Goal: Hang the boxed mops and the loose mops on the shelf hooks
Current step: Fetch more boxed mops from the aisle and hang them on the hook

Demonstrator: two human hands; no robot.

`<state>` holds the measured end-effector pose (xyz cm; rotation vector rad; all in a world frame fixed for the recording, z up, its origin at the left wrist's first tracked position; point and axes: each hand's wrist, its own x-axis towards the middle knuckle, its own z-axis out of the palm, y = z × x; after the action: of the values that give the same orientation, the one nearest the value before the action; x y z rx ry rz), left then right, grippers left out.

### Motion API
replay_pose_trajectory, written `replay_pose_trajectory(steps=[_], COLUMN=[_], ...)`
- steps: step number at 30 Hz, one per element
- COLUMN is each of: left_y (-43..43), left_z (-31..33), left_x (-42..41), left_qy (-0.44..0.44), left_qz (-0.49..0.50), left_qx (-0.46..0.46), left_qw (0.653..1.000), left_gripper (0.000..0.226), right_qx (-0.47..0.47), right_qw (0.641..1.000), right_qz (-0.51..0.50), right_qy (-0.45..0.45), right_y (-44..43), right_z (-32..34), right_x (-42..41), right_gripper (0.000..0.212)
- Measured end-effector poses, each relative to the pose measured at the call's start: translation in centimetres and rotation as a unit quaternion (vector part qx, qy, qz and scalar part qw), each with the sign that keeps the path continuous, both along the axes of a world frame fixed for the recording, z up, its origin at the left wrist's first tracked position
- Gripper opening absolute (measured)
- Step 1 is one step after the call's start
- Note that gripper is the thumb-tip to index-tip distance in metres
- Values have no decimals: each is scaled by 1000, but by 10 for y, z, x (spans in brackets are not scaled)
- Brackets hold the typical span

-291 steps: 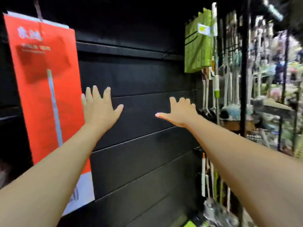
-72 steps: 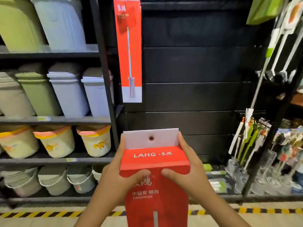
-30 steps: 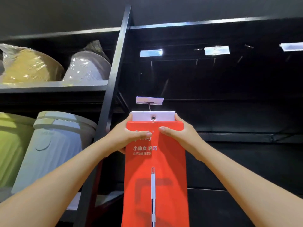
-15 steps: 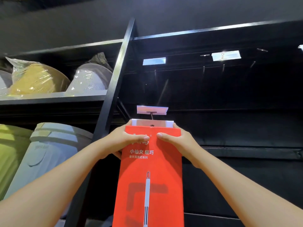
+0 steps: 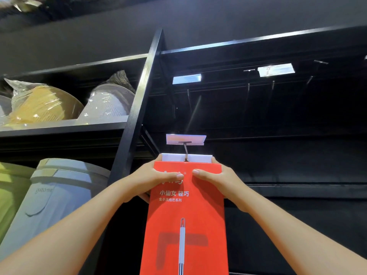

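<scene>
The red mop box (image 5: 186, 225) stood upright in front of me, its long axis running straight up and down. Its printed face was turned toward me, and the mop drawn on it ran the same way as the box. Its white tab (image 5: 172, 158) pointed up at the top end, and the bottom end ran out of view below. The box hung before the black back panel (image 5: 288, 159), just right of the black post (image 5: 139, 108).

The hook (image 5: 186, 150) came down from a label holder (image 5: 186, 139) just above and met the middle of the tab. I could not tell whether its tip had passed through the hole.

Both my arms reached up and forward. My left hand (image 5: 153, 179) gripped the box's upper left corner, thumb lying across the red front and fingers curled behind. My right hand (image 5: 216, 181) held the upper right corner in mirror fashion. The two thumb tips lay near each other, not touching.

To the left, a shelf (image 5: 59, 126) carried two wrapped basins (image 5: 41, 104), with a grey bin (image 5: 55, 195) and a green bin (image 5: 10, 191) beneath it.
</scene>
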<state>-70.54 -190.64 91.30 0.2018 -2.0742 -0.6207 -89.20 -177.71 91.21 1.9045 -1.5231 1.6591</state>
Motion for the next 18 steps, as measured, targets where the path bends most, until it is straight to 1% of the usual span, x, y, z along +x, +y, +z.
replay_pose_trajectory(steps=[4,6,7,8,9,10,11,12,13,14,16,18], left_y=[-4,-6,-8,-8,-9,-11,-12,-14,-14,-13,-5,2], left_z=[-3,-7,-9,-11,-14,-17,-22,-27,-34,-41,-53,-60], left_x=[-6,-12,-14,-16,-17,-19,-21,-24,-27,-32,-41,-47], left_qy=[-8,-1,10,26,42,57,75,97,125,157,218,266], left_qz=[5,-7,-17,-18,-10,3,12,11,4,-3,-2,8], left_qx=[13,25,29,27,24,20,23,28,40,52,59,49], left_qw=[1000,1000,999,999,999,998,997,995,991,986,974,963], left_gripper=[46,53,60,75,95,117,128,132,133,130,117,102], right_qx=[15,20,18,17,16,14,9,3,-2,-8,-28,-62], right_qw=[1000,999,998,997,995,991,987,981,974,966,959,965], right_qz=[-24,-38,-52,-71,-96,-126,-156,-188,-221,-252,-276,-252], right_qy=[-5,2,9,15,23,33,44,49,56,64,59,37], right_y=[-5,-6,-6,-6,-6,-6,-6,-7,-6,-4,0,-1], right_z=[-2,-5,-5,-6,-7,-7,-8,-8,-10,-12,-21,-36], right_x=[-8,-10,-12,-12,-11,-10,-9,-8,-6,-3,4,7], right_gripper=[65,60,58,56,56,62,75,90,102,108,110,106])
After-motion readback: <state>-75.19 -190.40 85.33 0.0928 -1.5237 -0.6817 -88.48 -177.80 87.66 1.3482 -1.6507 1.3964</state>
